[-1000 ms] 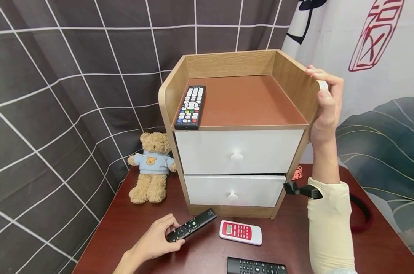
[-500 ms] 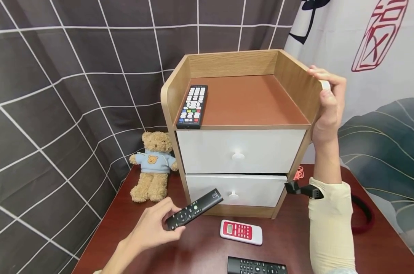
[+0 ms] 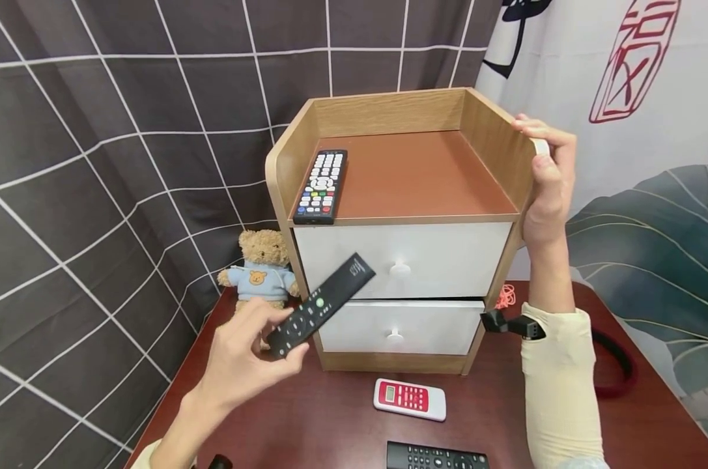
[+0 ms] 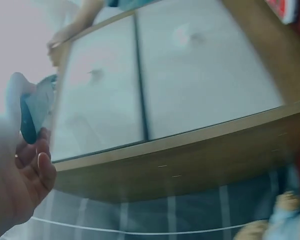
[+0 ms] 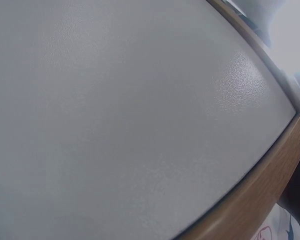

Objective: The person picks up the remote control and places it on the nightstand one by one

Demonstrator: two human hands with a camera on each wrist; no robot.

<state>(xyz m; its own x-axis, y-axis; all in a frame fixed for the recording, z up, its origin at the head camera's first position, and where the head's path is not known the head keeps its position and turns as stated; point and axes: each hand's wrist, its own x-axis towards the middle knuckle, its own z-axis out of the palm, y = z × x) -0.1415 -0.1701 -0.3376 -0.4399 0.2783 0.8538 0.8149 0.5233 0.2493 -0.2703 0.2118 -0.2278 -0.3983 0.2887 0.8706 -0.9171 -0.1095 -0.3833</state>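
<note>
In the head view my left hand [image 3: 242, 355] pinches a black remote control [image 3: 321, 306] by its lower end, thumb on one side and fingers on the other. The remote slants up to the right, in front of the white drawer fronts. My right hand [image 3: 550, 182] grips the top edge of the right side panel of a small wooden cabinet [image 3: 403, 114]. On the cabinet's brown top lies another black remote with white buttons [image 3: 321, 185], along the left wall. The left wrist view shows the held remote [image 4: 40, 107] edge-on and blurred; a drawer front [image 5: 140, 120] fills most of the right wrist view.
A teddy bear [image 3: 260, 270] in a blue top sits left of the cabinet. On the dark red table [image 3: 307, 430] lie a white-and-red remote [image 3: 409, 398] and a black remote [image 3: 436, 456] near the front. A dark red band [image 3: 617, 365] lies at the right.
My left hand has lifted the black remote up from close over the table to the height of the drawers, tilting its far end upward. My right hand keeps its grip on the cabinet.
</note>
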